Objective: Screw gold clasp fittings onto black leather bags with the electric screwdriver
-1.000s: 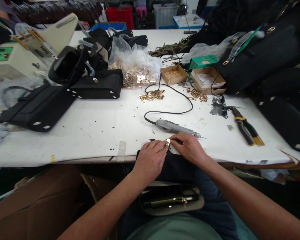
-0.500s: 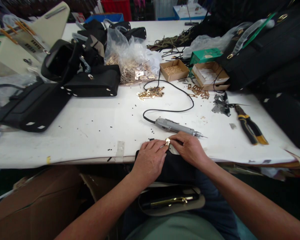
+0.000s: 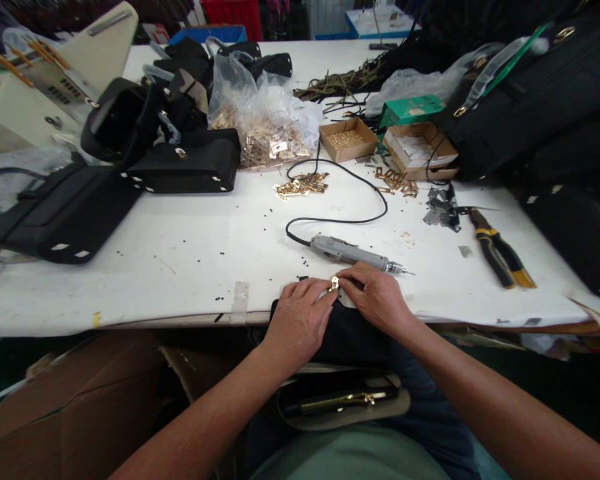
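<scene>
At the table's front edge, my left hand [image 3: 300,319] rests over a black bag [image 3: 357,333] in my lap, its fingers closed on the bag's upper edge. Thumb and index finger of my right hand [image 3: 377,297] pinch a small gold metal plate [image 3: 335,283] at that edge, and the left fingertips come close to it. The bag's open side, with a gold zipper [image 3: 340,402], faces my body. Just beyond my hands lies a grey electric screwdriver [image 3: 350,253], its bit pointing right. Palms hide much of the bag's top.
Black-and-yellow pliers [image 3: 503,250] lie right, near dark metal plates [image 3: 443,210]. Further back are loose gold plates [image 3: 300,187], a clear bag of gold parts [image 3: 270,133] and a cardboard box of small gold pieces [image 3: 349,140]. Black handbags [image 3: 190,163] stand left. The screwdriver's cord [image 3: 340,221] loops across the table.
The gold plate has turned slightly between my fingertips and shifted a little to the left. Both hands stay in nearly the same place.
</scene>
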The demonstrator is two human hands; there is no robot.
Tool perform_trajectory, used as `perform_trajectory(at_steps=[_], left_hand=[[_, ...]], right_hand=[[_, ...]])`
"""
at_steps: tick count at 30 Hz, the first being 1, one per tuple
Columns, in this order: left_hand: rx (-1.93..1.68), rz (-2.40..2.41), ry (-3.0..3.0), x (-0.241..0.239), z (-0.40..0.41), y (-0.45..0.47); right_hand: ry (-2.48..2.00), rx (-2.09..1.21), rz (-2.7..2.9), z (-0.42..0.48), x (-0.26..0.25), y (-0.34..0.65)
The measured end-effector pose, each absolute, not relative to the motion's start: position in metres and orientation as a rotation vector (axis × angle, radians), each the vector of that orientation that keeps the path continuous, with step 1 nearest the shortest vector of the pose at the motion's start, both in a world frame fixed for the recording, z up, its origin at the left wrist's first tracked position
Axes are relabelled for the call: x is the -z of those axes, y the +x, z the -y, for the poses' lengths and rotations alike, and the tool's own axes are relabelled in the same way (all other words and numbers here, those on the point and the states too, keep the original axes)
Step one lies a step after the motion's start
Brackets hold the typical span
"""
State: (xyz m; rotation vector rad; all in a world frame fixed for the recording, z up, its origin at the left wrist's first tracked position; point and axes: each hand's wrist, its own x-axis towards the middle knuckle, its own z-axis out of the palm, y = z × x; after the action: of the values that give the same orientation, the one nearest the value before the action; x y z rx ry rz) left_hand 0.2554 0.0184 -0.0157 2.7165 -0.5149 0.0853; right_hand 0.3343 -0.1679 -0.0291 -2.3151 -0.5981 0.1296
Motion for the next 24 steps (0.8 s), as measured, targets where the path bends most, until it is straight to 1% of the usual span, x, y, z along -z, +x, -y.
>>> perform_trajectory(at_steps=[14,20,22,24], left_hand=[[-0.017,0.552,2.841,0.009,-0.015,0.257],[-0.011,0.565,2.857,0.005,-0.015,0.257],[-0.044,0.563,2.85,0.006,-0.015,0.256],[-0.09,0.566,2.842,0.008,-0.016,0.255]], right_hand=[[-2.291,-0.076,0.67,0.169,0.035,0.333],[-2.109,0.168,0.643,0.175,0.022,0.328],[-2.156,0.274,0.66,0.181,0.013,0.332],[-2.327,0.336,0.702,0.184,0.006,0.34]])
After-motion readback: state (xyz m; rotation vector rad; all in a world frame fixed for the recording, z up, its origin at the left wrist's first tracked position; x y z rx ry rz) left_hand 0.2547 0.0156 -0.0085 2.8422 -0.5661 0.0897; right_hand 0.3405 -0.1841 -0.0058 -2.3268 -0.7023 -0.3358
